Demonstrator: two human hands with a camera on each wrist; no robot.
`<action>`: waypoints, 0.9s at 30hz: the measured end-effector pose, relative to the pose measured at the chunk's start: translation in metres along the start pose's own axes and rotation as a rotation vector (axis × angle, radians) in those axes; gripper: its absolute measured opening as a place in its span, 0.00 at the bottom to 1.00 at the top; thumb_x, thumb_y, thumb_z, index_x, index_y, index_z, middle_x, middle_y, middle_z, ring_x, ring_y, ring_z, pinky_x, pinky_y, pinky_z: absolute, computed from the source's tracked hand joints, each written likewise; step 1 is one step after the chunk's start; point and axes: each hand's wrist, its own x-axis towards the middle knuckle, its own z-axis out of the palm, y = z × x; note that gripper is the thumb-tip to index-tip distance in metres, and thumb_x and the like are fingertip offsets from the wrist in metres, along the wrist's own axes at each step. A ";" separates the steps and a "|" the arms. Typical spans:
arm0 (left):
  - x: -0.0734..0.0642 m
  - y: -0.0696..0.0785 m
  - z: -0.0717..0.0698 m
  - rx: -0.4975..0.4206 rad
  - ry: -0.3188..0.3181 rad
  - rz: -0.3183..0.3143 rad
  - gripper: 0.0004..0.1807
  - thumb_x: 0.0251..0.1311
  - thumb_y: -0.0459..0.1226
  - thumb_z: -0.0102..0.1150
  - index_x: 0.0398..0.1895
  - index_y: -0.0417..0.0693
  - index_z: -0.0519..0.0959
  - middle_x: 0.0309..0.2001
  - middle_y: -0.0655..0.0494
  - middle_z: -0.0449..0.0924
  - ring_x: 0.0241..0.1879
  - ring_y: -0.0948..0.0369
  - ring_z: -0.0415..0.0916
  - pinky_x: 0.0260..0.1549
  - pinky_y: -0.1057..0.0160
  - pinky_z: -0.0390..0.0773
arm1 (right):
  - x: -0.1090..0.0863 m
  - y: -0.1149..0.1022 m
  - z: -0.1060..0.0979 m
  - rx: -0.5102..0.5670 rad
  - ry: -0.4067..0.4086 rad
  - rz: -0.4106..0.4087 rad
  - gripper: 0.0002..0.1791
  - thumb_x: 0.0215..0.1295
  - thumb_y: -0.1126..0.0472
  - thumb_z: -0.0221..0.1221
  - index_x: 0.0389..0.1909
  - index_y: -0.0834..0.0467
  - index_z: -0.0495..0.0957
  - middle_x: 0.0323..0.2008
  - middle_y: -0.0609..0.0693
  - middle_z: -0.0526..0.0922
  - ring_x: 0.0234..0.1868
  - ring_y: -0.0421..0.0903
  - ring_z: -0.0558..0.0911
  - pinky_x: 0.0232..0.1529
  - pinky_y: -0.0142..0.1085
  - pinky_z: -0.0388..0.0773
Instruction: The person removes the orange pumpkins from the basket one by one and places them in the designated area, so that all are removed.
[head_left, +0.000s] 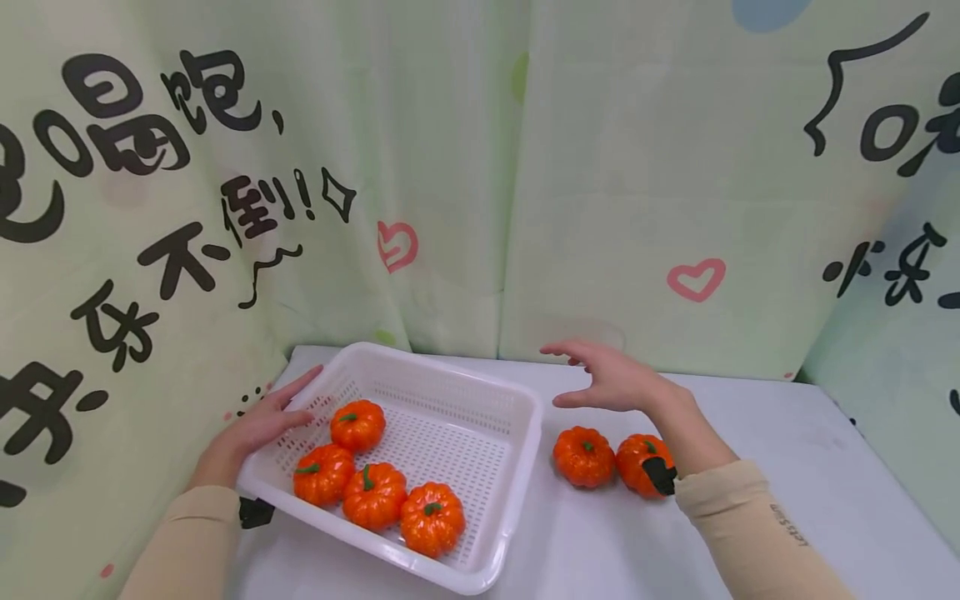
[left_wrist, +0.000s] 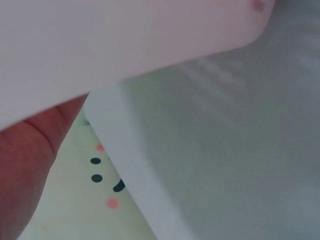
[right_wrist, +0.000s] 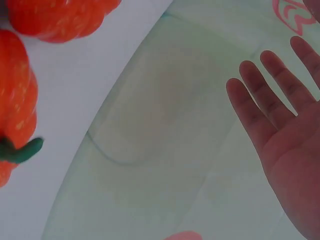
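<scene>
A white perforated plastic basket (head_left: 450,371) sits at an angle on the table, with several shiny orange toy pumpkins (head_left: 432,518) inside. My left hand (head_left: 255,429) holds its left rim, thumb over the edge and fingers along the outside. In the left wrist view the basket's pale wall (left_wrist: 125,40) covers much of that hand. My right hand (head_left: 611,379) hovers right of the basket, fingers spread and nothing in it; the right wrist view shows its bare palm (right_wrist: 300,150). Below it, two more pumpkins with green stems, a left one (head_left: 583,457) and a right one (head_left: 639,460), lie side by side.
The white table (head_left: 780,450) extends right of the pumpkins. Pale green curtains (head_left: 600,208) with black lettering and pink hearts hang close behind the table and on both sides. A black wrist-worn piece (head_left: 660,477) overlaps the right pumpkin in the head view.
</scene>
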 end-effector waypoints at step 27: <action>0.004 -0.002 -0.001 0.042 -0.016 0.033 0.42 0.71 0.38 0.54 0.82 0.67 0.45 0.76 0.33 0.51 0.49 0.49 0.79 0.40 0.52 0.85 | 0.032 -0.074 0.066 0.101 -0.191 -0.192 0.39 0.59 0.52 0.72 0.71 0.51 0.69 0.68 0.47 0.70 0.64 0.53 0.72 0.62 0.50 0.73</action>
